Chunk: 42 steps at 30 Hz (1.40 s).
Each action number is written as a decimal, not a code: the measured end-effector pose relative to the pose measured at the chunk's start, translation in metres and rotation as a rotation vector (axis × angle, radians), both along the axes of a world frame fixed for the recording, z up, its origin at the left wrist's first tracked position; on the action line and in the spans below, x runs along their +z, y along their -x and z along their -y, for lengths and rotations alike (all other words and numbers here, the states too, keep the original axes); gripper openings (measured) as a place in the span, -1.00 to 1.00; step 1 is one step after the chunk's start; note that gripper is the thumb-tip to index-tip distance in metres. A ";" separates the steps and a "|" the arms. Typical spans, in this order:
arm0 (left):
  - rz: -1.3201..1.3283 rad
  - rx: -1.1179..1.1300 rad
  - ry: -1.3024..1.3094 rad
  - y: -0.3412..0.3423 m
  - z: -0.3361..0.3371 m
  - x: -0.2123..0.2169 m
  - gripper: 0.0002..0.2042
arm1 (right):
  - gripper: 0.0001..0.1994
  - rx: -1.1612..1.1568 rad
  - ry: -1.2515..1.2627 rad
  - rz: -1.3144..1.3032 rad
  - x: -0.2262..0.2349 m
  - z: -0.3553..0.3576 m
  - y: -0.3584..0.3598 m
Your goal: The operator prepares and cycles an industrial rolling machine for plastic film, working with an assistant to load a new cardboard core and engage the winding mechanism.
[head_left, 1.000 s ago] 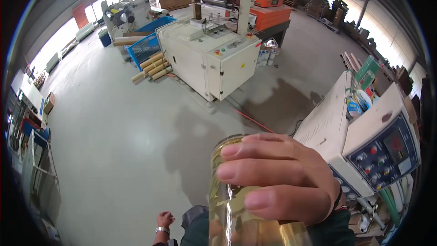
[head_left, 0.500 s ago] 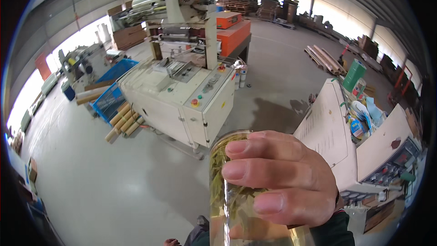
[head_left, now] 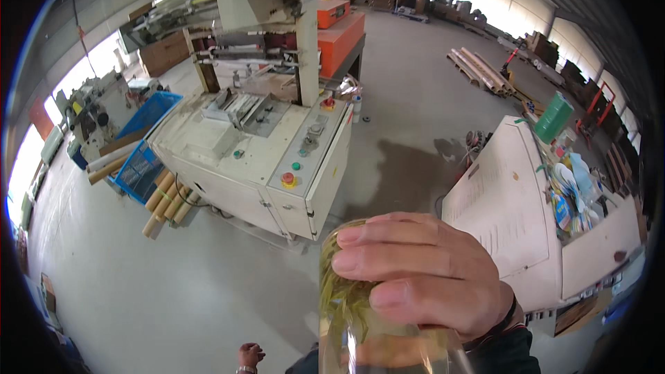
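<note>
Fingers (head_left: 388,260) of the right hand (head_left: 426,280) wrap round a clear glass jar (head_left: 346,305), closed firmly on its side with the thumb hidden behind it. The jar stands upright, close under the camera at the lower middle of the view, and holds pale yellow liquid with green leaves floating in it; its rim shows just left of the fingertips. A dark band circles the right wrist above a dark sleeve (head_left: 506,353). The left hand (head_left: 249,355) hangs low at the bottom edge, well apart from the jar, loosely curled with nothing in it, a watch at its wrist. Beyond the jar spreads a grey concrete floor (head_left: 138,284). A cream machine (head_left: 256,159) with red, green and yellow buttons stands ahead, with an orange unit (head_left: 339,28) behind it. Cardboard tubes (head_left: 166,201) lie on the floor beside a blue crate (head_left: 142,166) to its left. To the right sits a white cabinet (head_left: 506,208), its top strewn with small items, with a green canister (head_left: 554,118) at its far end.
</note>
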<state>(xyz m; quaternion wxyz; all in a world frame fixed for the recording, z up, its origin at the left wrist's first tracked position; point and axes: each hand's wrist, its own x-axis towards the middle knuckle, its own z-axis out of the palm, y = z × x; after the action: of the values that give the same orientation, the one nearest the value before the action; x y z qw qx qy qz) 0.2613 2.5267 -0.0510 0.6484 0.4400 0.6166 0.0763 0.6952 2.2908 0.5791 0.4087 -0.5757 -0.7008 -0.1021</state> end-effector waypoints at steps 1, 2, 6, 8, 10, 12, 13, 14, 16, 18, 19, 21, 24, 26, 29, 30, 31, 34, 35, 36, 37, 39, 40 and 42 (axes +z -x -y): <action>-0.017 -0.021 -0.030 -0.023 0.001 0.019 -0.77 | -0.56 0.000 0.016 -0.023 -0.006 -0.007 -0.016; -0.027 -0.041 -0.007 -0.037 0.005 0.029 -0.77 | -0.53 0.016 -0.026 -0.104 -0.013 -0.016 -0.028; 0.007 -0.095 0.056 -0.101 0.009 0.058 -0.77 | -0.36 0.005 -0.022 -0.430 -0.057 -0.036 -0.090; -0.033 -0.081 0.082 -0.131 0.008 0.093 -0.78 | -0.33 -0.096 0.002 -0.486 -0.087 -0.050 -0.121; -0.068 -0.106 0.068 -0.144 -0.005 0.091 -0.78 | -0.29 -0.203 0.021 -0.525 -0.106 -0.062 -0.148; -0.085 -0.200 0.063 -0.155 -0.030 0.085 -0.74 | -0.25 -0.222 -0.028 -0.758 -0.129 -0.077 -0.170; -0.092 -0.204 0.060 -0.163 -0.041 0.084 -0.74 | -0.25 -0.225 -0.032 -0.764 -0.138 -0.082 -0.180; -0.079 -0.208 0.058 -0.180 -0.049 0.091 -0.76 | -0.25 -0.316 0.026 -0.754 -0.148 -0.086 -0.188; -0.061 -0.214 0.071 -0.195 -0.066 0.091 -0.77 | -0.26 -0.418 0.079 -0.754 -0.167 -0.098 -0.198; -0.086 -0.278 0.080 -0.214 -0.088 0.093 -0.77 | -0.27 -0.463 0.064 -0.830 -0.187 -0.118 -0.206; -0.101 -0.330 0.095 -0.225 -0.100 0.095 -0.76 | -0.27 -0.477 0.055 -0.836 -0.196 -0.125 -0.208; -0.128 -0.379 0.070 -0.243 -0.128 0.094 -0.76 | -0.29 -0.513 0.106 -0.797 -0.211 -0.139 -0.214; -0.084 -0.460 -0.005 -0.269 -0.174 0.091 -0.75 | -0.30 -0.488 0.056 -0.892 -0.234 -0.166 -0.217; -0.069 -0.466 0.002 -0.281 -0.196 0.093 -0.74 | -0.31 -0.511 0.076 -0.899 -0.240 -0.186 -0.214; -0.065 -0.464 0.010 -0.295 -0.223 0.098 -0.75 | -0.31 -0.514 0.085 -0.912 -0.245 -0.226 -0.211; -0.079 -0.467 0.012 -0.298 -0.228 0.099 -0.75 | -0.32 -0.494 0.075 -0.918 -0.248 -0.240 -0.211; -0.093 -0.467 0.014 -0.300 -0.233 0.100 -0.75 | -0.32 -0.494 0.075 -0.919 -0.254 -0.255 -0.212; -0.083 -0.459 0.029 -0.293 -0.245 0.096 -0.75 | -0.30 -0.456 0.110 -0.884 -0.258 -0.303 -0.212; -0.085 -0.461 0.029 -0.291 -0.247 0.096 -0.75 | -0.30 -0.458 0.109 -0.886 -0.260 -0.317 -0.212; -0.091 -0.452 0.037 -0.290 -0.249 0.096 -0.75 | -0.30 -0.438 0.121 -0.895 -0.267 -0.329 -0.214; -0.097 -0.443 0.045 -0.287 -0.250 0.097 -0.75 | -0.31 -0.418 0.133 -0.904 -0.277 -0.341 -0.216; -0.099 -0.447 0.030 -0.279 -0.255 0.097 -0.76 | -0.30 -0.444 0.154 -0.891 -0.305 -0.362 -0.222; -0.099 -0.416 0.055 -0.272 -0.258 0.096 -0.76 | -0.30 -0.441 0.146 -0.884 -0.316 -0.372 -0.222; -0.107 -0.340 0.068 -0.252 -0.259 0.087 -0.76 | -0.30 -0.460 0.153 -0.799 -0.330 -0.388 -0.223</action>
<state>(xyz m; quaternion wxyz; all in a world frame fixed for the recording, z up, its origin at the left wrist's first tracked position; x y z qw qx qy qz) 0.5128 2.7856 0.0363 0.6327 0.5191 0.5692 -0.0785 0.9182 2.6790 0.2490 0.5696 -0.7390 -0.3480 0.0917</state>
